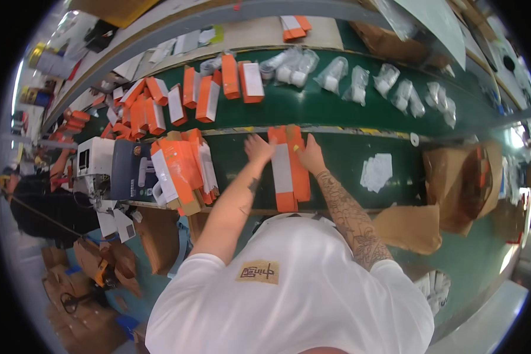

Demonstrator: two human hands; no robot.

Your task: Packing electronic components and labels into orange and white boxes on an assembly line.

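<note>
Upright in front of me on the green bench lie flat orange-and-white cartons (282,168), at least two overlapping. My left hand (259,148) is at their upper left edge, fingers spread and holding nothing. Against the upper right edge rests my right hand (311,156), its fingers apart, with a small yellow bit showing at a fingertip. Whether the fingers reach under the carton edge is hidden. Beside my left forearm stands a pile of more flat orange cartons (180,171).
Across the raised green strip (301,109) stand several folded orange boxes (207,97) and bagged white parts (331,75). White paper sheets (376,172) lie to the right, near brown paper bags (454,183). A white machine (94,157) and a dark blue box (130,171) are left.
</note>
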